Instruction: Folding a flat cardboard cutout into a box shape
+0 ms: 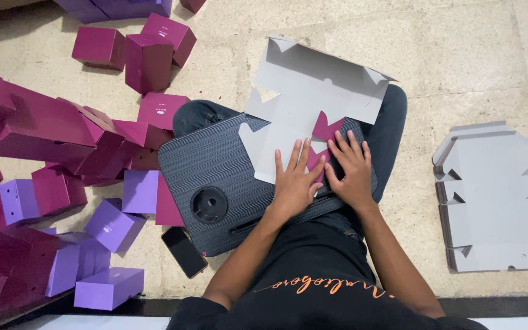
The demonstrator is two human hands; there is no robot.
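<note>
A flat grey cardboard box blank (313, 91) with a magenta underside lies on a dark lap tray (215, 165) resting across my legs. My left hand (294, 180) presses flat on the near part of the blank, fingers spread. Beside it, my right hand (349, 171) presses down too, fingers apart, over a folded magenta flap (326, 129). Neither hand grips anything; both lie palm down on the cardboard.
Many folded magenta boxes (148, 61) and purple boxes (114, 226) are piled on the floor to the left. A stack of flat grey blanks (499, 195) lies on the floor to the right. A dark phone (184, 252) rests by the tray's near-left corner.
</note>
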